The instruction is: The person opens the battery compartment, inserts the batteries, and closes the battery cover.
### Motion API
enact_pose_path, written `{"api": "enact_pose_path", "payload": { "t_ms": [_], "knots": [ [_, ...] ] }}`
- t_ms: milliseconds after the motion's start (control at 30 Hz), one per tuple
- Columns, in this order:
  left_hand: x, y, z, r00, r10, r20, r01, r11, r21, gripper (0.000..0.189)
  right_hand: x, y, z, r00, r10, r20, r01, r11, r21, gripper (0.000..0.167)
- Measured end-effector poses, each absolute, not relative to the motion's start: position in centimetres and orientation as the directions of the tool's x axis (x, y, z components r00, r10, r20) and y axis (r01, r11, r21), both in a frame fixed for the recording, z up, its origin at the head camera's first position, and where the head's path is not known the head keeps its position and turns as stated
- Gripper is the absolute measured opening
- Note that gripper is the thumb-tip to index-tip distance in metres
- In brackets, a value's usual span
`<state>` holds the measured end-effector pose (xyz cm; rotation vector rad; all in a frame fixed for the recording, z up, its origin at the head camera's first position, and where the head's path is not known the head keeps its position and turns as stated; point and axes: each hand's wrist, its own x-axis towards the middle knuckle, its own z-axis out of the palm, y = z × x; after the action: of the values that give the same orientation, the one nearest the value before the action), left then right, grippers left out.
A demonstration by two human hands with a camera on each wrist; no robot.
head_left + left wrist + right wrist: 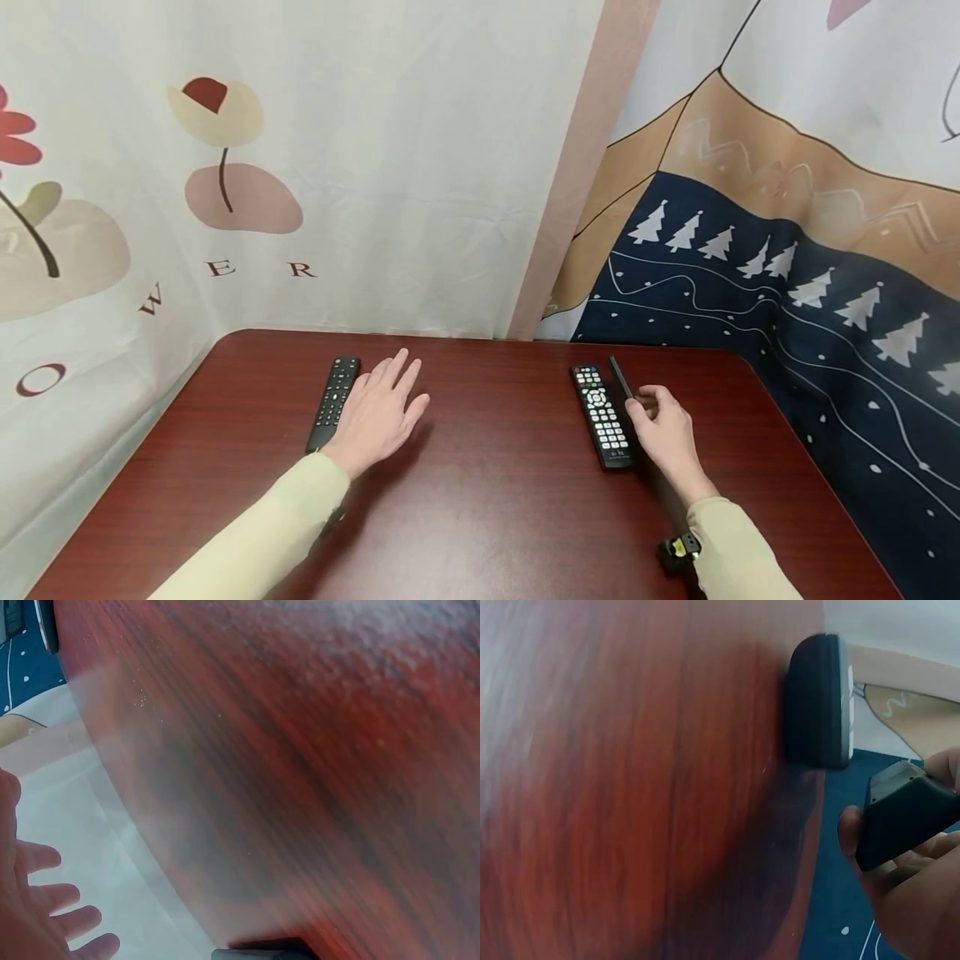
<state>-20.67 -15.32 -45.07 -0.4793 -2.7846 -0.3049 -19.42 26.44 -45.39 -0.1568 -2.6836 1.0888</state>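
Observation:
My right hand (667, 429) pinches a slim black remote control (620, 379), which shows edge-on in the head view. In the right wrist view the dark end of that remote (907, 814) sits between thumb and fingers, tilted. Just left of it lies a black remote with white buttons (600, 417), face up on the table. My left hand (382, 412) is spread with straight fingers and holds nothing. It overlaps the edge of another black remote (335, 400) lying at the left, whose end (262, 953) shows at the bottom of the left wrist view.
The dark red wooden table (480, 500) has rounded far corners. Behind it hangs a pale curtain (420, 167) with flower prints and letters. At the right is a navy and tan printed curtain (697, 275) with white trees.

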Motion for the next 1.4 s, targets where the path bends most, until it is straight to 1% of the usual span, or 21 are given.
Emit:
{"api": "enact_pose_path", "payload": {
  "t_ms": [167,500,767,1100,1300,1400],
  "knots": [
    [-20.9,-15.7,-45.1,-0.908,0.287,0.305,0.342,0.928,0.148,0.061,-19.4,27.1,-45.5,-0.969,0.169,0.178,0.009,0.75,-0.661,0.039],
    [-21.0,-16.3,-44.9,-0.914,0.266,0.305,0.324,0.933,0.157,0.061,-19.1,28.0,-46.0,-0.983,0.156,0.092,0.073,0.806,-0.588,0.047],
    [-21.2,-16.9,-44.7,-0.934,0.247,0.258,0.294,0.942,0.163,0.064,-19.2,28.2,-46.2,-0.983,0.155,0.095,0.081,0.843,-0.531,0.049],
    [-21.4,-17.3,-44.3,-0.932,0.245,0.268,0.291,0.945,0.15,0.063,-19.5,28.4,-46.3,-0.989,0.111,0.097,0.056,0.89,-0.452,0.051],
    [-21.4,-17.5,-44.1,-0.929,0.244,0.277,0.293,0.944,0.152,0.063,-19.6,28.3,-46.3,-0.992,0.109,0.071,0.069,0.905,-0.419,0.054],
    [-21.5,-17.6,-44.1,-0.935,0.238,0.263,0.286,0.945,0.162,0.063,-19.6,28.3,-46.2,-0.993,0.107,0.052,0.077,0.912,-0.404,0.055]
  ]
}}
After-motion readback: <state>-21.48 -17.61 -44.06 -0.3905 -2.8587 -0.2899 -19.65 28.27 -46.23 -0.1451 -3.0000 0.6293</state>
